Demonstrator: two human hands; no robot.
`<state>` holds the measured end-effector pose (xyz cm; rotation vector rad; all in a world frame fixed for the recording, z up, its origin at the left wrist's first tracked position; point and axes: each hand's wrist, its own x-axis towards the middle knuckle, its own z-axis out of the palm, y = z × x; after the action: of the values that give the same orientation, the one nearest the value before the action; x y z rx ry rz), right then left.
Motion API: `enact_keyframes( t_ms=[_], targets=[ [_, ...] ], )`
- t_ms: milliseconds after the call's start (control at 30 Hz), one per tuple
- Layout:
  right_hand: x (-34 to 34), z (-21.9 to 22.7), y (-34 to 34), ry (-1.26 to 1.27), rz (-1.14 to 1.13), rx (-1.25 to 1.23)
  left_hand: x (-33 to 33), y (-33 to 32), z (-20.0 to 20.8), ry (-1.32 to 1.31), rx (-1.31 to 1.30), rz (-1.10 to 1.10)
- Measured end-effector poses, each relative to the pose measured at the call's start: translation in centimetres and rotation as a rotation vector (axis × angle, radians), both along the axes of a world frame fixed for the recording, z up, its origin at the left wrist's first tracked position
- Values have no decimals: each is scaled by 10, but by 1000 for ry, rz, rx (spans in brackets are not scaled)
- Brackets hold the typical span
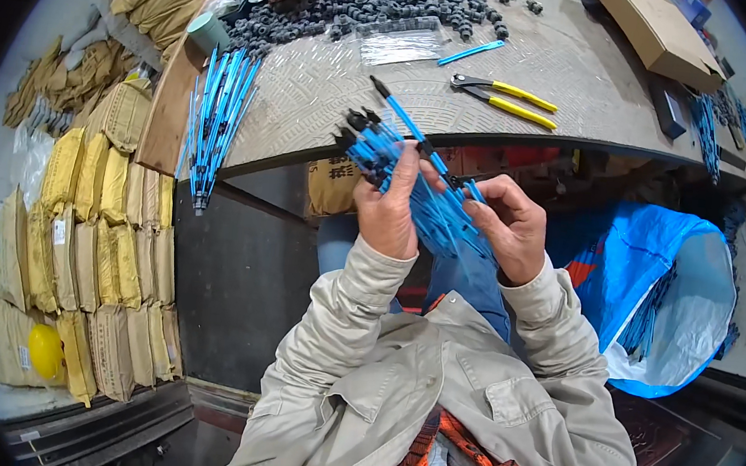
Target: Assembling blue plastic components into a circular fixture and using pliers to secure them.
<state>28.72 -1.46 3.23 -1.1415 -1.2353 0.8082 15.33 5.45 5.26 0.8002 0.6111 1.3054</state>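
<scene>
A bundle of thin blue tubes with black fittings [436, 210] is gripped in my left hand [391, 206], over my lap in front of the table edge. One blue tube with black ends [408, 121] rises from it, slanting up and left past the left thumb. My right hand [513, 230] is closed in a pinch at the lower end of that tube, by a black fitting. The fingers partly hide what lies between them. The bundle's lower part is smeared by motion.
On the table [313, 106] lie yellow-handled pliers [516, 103], a heap of black fittings [386, 1], a clear tray [400, 42] and a cardboard box [659, 36]. Blue tubes [214, 110] overhang the left edge. A blue sack [658, 260] stands right; stacked bags [111, 253] stand left.
</scene>
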Motion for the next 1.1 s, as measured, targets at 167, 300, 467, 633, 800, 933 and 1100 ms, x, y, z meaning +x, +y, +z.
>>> enact_keyframes(
  t_ms=[167, 300, 467, 633, 800, 933, 1100],
  targets=[
    [2, 1, 20, 70, 175, -31, -31, -1, 20, 17, -39, 14],
    [77, -2, 89, -837, -398, 338, -69, -9, 49, 22, 56, -107],
    [125, -18, 133, -1201, -302, -79, -90, -9, 43, 88, 320, -289],
    [93, -12, 129, -1084, -328, 124, -77, -13, 51, 237, 313, -355],
    [-21, 24, 115, -18, 510, 341, -71, -15, 81, 447, 436, -462],
    [-56, 4, 76, 175, 812, 112, -77, -20, 109, 518, 516, -557],
    [-66, -35, 22, 503, 1022, -215, -87, -26, 116, 498, 242, -589]
  ],
)
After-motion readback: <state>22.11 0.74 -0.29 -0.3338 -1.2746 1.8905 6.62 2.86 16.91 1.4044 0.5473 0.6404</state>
